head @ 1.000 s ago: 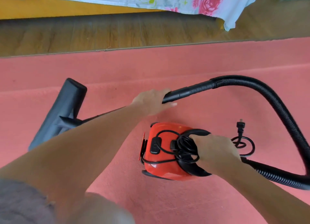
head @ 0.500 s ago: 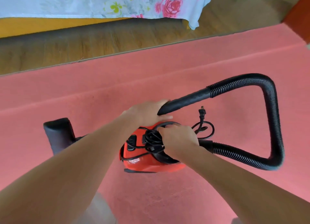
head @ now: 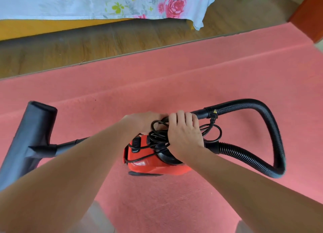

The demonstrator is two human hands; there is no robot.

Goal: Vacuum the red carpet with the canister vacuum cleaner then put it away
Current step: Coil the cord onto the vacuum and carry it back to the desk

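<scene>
The red canister vacuum cleaner (head: 153,163) hangs just above the red carpet (head: 174,75), with a shadow under it. My right hand (head: 185,136) grips its top handle together with the coiled black cord (head: 157,135), fingers curled over the wand's grip. My left hand (head: 139,121) holds the wand beside it, partly hidden by the cord and the right hand. The wand tube (head: 70,143) runs left to the dark floor nozzle (head: 33,133). The ribbed black hose (head: 272,128) loops out to the right. The plug (head: 213,115) dangles by the hose cuff.
A strip of wooden floor (head: 104,40) borders the carpet's far edge. Beyond it stands a bed with a floral sheet (head: 104,2) hanging down. A red-brown wooden upright (head: 307,11) rises at the top right corner. Creases run across the carpet.
The canister has come up off the carpet and closer to the wand. My two hands have drawn together, the hose loop has folded tighter, and the nozzle end has swung upward.
</scene>
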